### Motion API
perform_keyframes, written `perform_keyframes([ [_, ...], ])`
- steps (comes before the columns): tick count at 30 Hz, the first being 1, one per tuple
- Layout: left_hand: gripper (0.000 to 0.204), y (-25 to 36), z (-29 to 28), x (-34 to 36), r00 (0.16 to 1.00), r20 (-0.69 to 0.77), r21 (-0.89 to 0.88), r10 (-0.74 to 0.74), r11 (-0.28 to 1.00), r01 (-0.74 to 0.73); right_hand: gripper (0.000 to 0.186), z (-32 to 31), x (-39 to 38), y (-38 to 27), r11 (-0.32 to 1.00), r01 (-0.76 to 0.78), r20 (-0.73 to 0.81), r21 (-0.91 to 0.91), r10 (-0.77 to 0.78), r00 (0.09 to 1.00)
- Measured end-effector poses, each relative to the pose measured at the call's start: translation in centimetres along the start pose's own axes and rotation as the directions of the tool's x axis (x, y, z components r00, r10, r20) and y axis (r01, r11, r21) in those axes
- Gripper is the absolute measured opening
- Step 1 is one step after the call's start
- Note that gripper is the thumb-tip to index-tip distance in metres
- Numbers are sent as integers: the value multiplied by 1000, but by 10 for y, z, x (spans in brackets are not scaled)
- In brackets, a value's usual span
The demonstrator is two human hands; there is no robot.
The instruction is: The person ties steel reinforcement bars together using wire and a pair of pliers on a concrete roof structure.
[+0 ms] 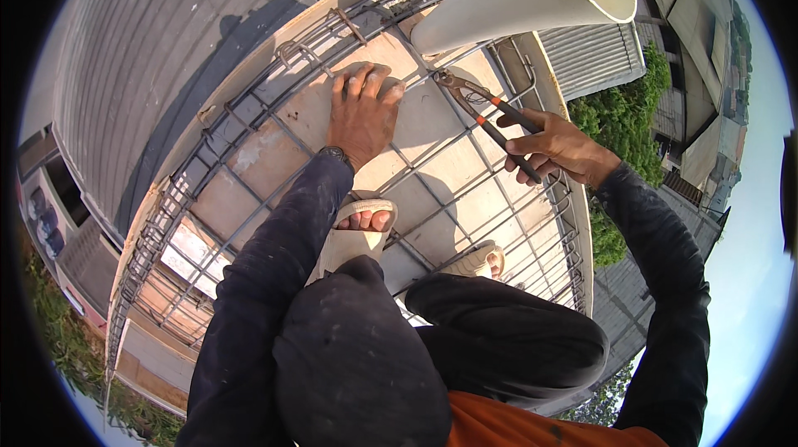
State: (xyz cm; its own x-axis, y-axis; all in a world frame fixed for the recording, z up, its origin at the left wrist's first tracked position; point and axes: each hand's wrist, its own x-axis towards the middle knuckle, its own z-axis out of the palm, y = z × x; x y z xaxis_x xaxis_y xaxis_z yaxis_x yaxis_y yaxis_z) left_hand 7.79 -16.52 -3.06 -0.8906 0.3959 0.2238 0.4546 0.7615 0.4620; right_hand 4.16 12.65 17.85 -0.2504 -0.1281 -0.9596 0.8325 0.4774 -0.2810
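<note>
My right hand (565, 148) is wrapped round the handles of a pair of tying pincers (492, 131), with dark grips and orange bands. The pincers' jaws meet the grid of steel rebar (413, 169) near a bar crossing, where a thin loop of wire shows between the handles. My left hand (364, 118) lies palm down with fingers spread, over the boards and bars left of the jaws. It holds nothing. Beneath the grid are pale formwork boards (258, 160). Both my sandalled feet (366, 221) are among the bars.
A wide white pipe (515, 2) rises at the far side, close beyond the pincers. Bent rebar ends (528, 73) stick up along the right edge. A raised formwork rim (212, 110) borders the left. Outside lie corrugated roofs (166, 39) and green foliage (623, 106), lower down.
</note>
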Motion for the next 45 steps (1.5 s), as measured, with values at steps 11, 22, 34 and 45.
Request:
perform_keyframes([
  [11,36,1,2,1,999,27,-12,-35,999,35,75,18,-8,0,298,72,-119,-952,-575,809],
  [22,36,-1,2,-3,998,47,-8,-46,999,47,50,3,-2,-3,155,94,-42,-983,-701,712],
  [34,33,2,2,1,998,37,-30,-58,998,59,72,3,9,34,971,14,24,237,-21,999],
  [45,34,1,-1,2,999,33,-37,-27,999,28,71,18,-9,5,11,-62,-50,-998,-742,668],
])
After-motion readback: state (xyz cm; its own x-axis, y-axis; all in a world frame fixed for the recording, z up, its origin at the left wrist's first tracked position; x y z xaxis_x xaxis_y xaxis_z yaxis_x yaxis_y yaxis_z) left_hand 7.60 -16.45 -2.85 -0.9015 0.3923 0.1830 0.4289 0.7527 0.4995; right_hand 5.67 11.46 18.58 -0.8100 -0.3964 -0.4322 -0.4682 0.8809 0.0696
